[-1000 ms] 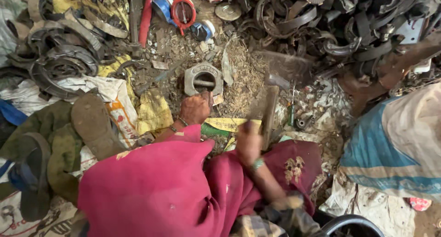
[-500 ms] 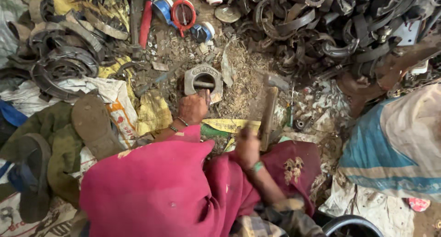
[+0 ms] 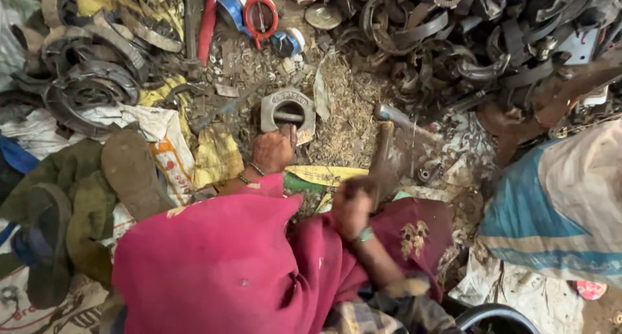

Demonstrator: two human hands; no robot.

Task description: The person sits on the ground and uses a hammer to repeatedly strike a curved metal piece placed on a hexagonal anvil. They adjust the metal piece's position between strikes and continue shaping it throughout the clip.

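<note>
My left hand [image 3: 272, 151] pinches a small metal piece against the near edge of a grey metal block [image 3: 288, 111] with a round hole, which sits on the littered ground. My right hand [image 3: 353, 204] is closed around the wooden handle of a hammer [image 3: 383, 154]. The hammer's head points away from me, to the right of the block, and both hand and hammer are blurred. Pink cloth [image 3: 214, 263] covers my lap and arms.
Heaps of dark curved metal straps and rings [image 3: 466, 42] lie at the back right and at the left [image 3: 84, 81]. A red-handled tool [image 3: 207, 23] and small red and blue parts [image 3: 259, 16] lie beyond the block. Another person in blue and beige clothes [image 3: 551, 204] sits at the right. Worn sandals [image 3: 129, 172] lie at the left.
My right hand and the hammer are now motion-blurred, at nearly the same spot. My left hand has stayed at the block's near edge.
</note>
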